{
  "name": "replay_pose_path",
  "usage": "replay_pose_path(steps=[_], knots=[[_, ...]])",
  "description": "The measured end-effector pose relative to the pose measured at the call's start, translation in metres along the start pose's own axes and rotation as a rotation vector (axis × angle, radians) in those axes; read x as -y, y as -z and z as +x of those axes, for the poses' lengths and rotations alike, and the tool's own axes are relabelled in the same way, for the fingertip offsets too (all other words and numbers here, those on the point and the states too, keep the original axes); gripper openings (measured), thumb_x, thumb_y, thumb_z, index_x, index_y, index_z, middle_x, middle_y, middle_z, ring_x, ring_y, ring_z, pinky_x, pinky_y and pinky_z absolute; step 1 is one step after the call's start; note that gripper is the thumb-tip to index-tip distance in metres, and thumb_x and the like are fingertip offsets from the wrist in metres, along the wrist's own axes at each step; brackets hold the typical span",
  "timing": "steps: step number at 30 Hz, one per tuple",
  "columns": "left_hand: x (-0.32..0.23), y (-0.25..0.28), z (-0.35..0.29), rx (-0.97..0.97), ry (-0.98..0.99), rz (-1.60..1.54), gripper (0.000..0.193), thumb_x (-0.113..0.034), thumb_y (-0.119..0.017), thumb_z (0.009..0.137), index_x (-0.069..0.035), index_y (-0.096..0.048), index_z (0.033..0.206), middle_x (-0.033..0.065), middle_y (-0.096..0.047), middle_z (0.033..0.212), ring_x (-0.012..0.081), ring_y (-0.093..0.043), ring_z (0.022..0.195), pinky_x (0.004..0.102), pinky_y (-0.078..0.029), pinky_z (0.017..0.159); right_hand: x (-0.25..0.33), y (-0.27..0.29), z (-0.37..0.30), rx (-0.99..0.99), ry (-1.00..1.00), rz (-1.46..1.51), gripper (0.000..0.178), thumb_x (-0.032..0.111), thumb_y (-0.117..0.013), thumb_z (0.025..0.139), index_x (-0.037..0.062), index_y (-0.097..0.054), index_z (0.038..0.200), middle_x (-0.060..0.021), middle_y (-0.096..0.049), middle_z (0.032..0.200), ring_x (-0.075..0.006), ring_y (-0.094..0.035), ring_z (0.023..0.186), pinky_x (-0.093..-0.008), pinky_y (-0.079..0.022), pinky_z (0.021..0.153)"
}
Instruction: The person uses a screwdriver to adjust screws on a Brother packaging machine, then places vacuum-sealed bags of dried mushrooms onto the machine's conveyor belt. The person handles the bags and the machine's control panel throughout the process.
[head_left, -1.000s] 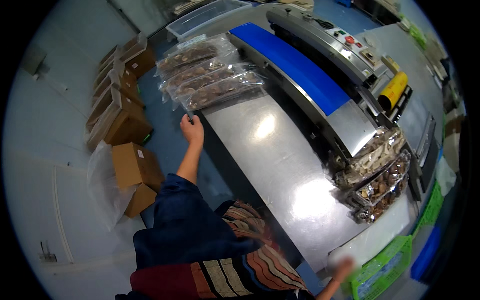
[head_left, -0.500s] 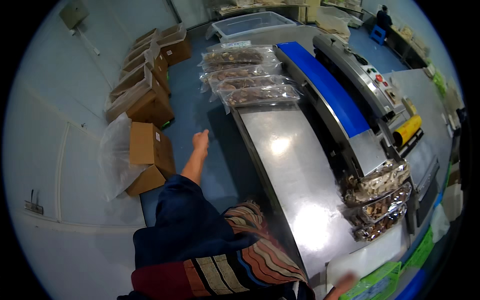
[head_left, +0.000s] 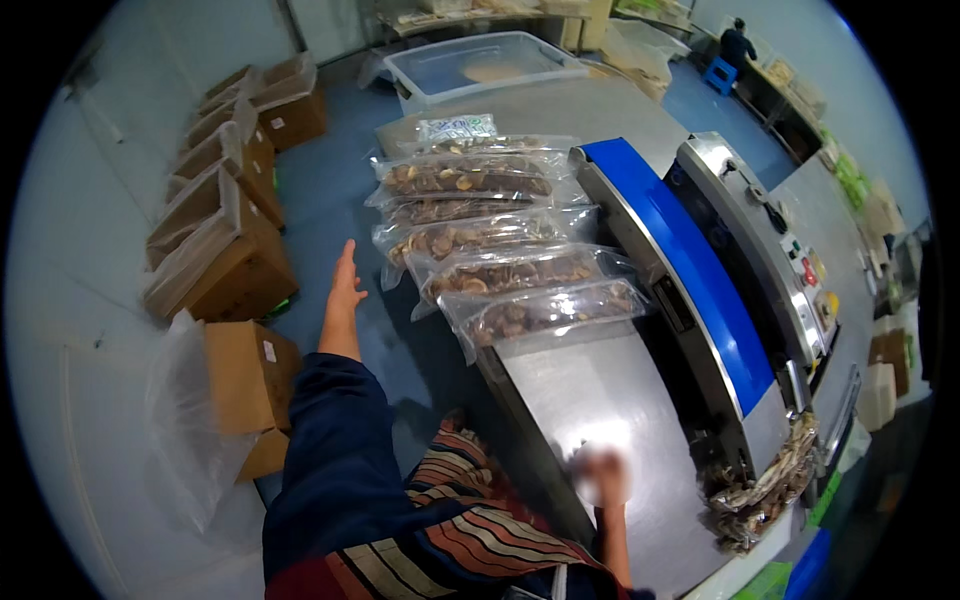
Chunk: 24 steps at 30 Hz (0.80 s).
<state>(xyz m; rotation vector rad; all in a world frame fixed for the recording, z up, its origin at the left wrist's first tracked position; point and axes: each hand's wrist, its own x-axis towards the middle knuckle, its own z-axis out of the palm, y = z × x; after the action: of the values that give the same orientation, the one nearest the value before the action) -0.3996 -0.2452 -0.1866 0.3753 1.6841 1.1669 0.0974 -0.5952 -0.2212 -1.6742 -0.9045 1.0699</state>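
Note:
My left hand [head_left: 345,290] is out in front above the blue floor, left of the bags, with its fingers stretched out and nothing in them. Over the bright steel tabletop [head_left: 610,390] is my right hand [head_left: 603,478], smeared by motion, so its fingers cannot be read. Several long clear plastic bags of brown dried slices, mushroom-like, lie in a row across the table's far part. The nearest bag [head_left: 550,312] overhangs the table's left edge a little. At the near right, more bags of brown pieces [head_left: 765,490] lie beyond the right hand, below the machine's end.
A long machine with a blue belt [head_left: 690,270] and a steel housing with buttons [head_left: 750,240] runs along the right. Open cardboard boxes with plastic liners [head_left: 235,260] line the left wall. A clear tub [head_left: 480,68] stands at the far end. Someone sits far right [head_left: 737,45].
My right hand has come from beside the green basket at the lower right to over the tabletop. My left hand has moved forward and its fingers have stretched out. The view has shifted.

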Motion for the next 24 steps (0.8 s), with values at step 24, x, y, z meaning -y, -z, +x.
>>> replay_pose_path(steps=[24], knots=[[0.066,-0.065,-0.027,0.437,0.308,-0.359,0.041,-0.029,-0.049,0.088,-0.004,-0.047,0.120,0.0090,-0.054,0.116,0.0257,-0.055,0.104,0.0433,-0.046,0.086,0.099,-0.104,0.172,-0.177,-0.438,-0.422,0.061,0.049,-0.067,0.074,-0.0059,-0.061,0.100,-0.0272,-0.062,0.090,-0.0321,-0.062,0.082,-0.0370,-0.050,0.072]])
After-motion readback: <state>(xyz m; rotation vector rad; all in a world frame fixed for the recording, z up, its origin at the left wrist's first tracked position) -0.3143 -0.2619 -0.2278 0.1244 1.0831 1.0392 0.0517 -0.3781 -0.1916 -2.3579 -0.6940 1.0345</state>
